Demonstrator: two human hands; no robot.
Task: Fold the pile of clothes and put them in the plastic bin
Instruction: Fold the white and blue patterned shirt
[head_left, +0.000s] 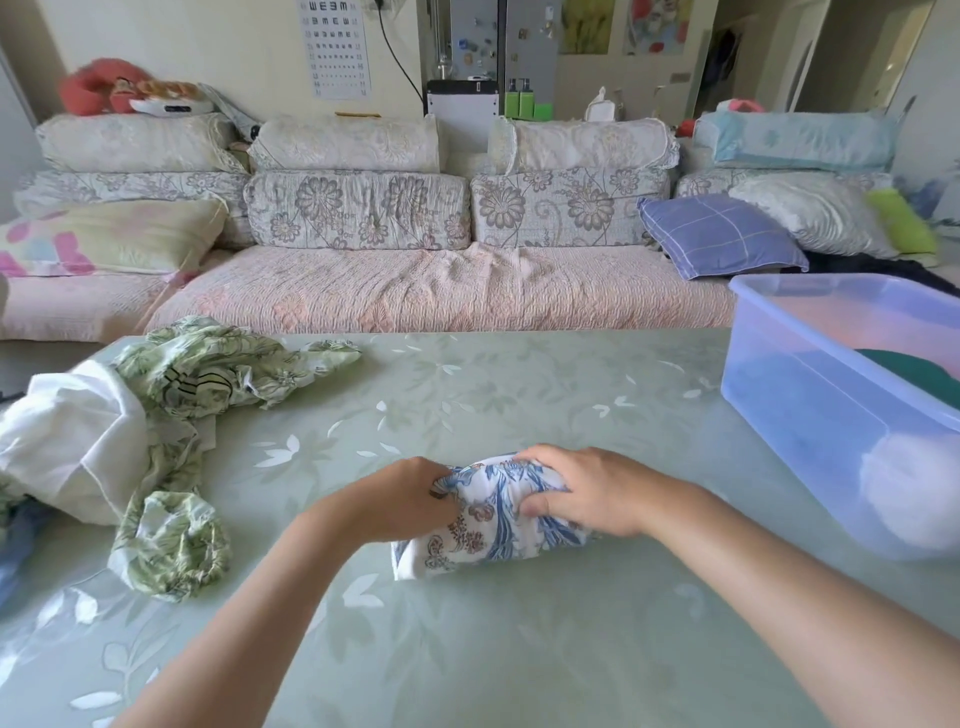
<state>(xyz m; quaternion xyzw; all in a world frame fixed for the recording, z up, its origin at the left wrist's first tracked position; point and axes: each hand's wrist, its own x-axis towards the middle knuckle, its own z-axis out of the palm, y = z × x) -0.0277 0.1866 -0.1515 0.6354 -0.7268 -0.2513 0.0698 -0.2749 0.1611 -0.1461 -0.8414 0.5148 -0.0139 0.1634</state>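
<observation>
Closest in, on the pale green surface (467, 649): a blue-flowered garment (493, 530), already down to a thick, compact bundle and lying well apart from the bin. Looks like the last tuck of the fold, or the moment just ahead of lifting; cannot tell which. Gripped at its left end by the left hand (402, 499), with fingers curled into the cloth and knuckles up. Clamped at its right end by the right hand (587, 491), with the thumb pressed into the near face and fingers wrapped over the top. Both forearms reaching in from the near edge, converging on the bundle, wrists low over the surface.

Farther out on the left, unfolded: a green leaf-print garment (208, 374), sprawled and twisted over and around a crumpled white garment (72, 441), plus a scrap of blue cloth (15, 540) at the very edge of view. Probably two or three pieces left to fold.

Farther out on the right: the plastic bin (810, 415), standing on the surface, already holding a dark green item (914, 369) and something white (909, 488) showing through the wall. Partway through, by that reckoning: some pieces in, one in hand, a pile waiting.

Beyond everything, a sofa (415, 296) with floral cushions.
</observation>
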